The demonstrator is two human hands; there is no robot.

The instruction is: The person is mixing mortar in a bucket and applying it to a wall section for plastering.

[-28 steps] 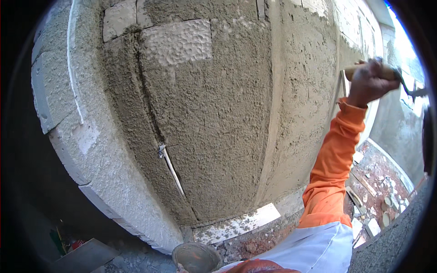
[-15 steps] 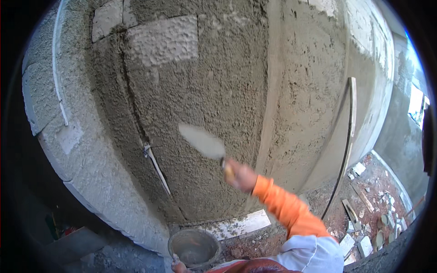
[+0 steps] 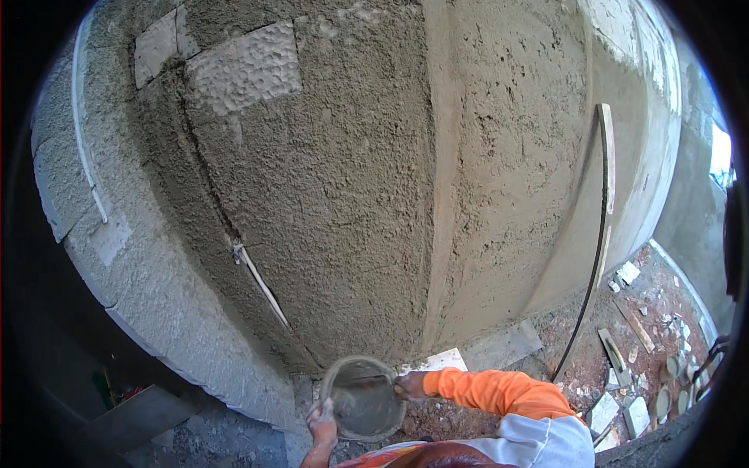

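A round grey bucket (image 3: 390, 427) stands at the wall's foot, its inside coated with mortar. My left hand (image 3: 321, 423) grips its rim on the left. At the opposite rim, my right hand (image 3: 410, 385), in an orange sleeve, is closed round the handle of a trowel (image 3: 399, 388). The trowel's blade reaches into the bucket and is hard to make out there. Before me rises a wall (image 3: 351, 203) covered in rough wet mortar, with a bare pale block (image 3: 248, 66) showing at upper left.
A thin pipe (image 3: 264, 285) sticks out low on the wall. A long wooden strip (image 3: 607, 160) leans at the right. On the ground lie a float (image 3: 615, 357), broken block pieces (image 3: 603, 412) and a white board (image 3: 445, 359). A rough ledge (image 3: 195, 335) runs down the left.
My right hand has brought the trowel down from in front of the wall to the bucket. My left hand has come further into view at the rim. The view has shifted slightly.
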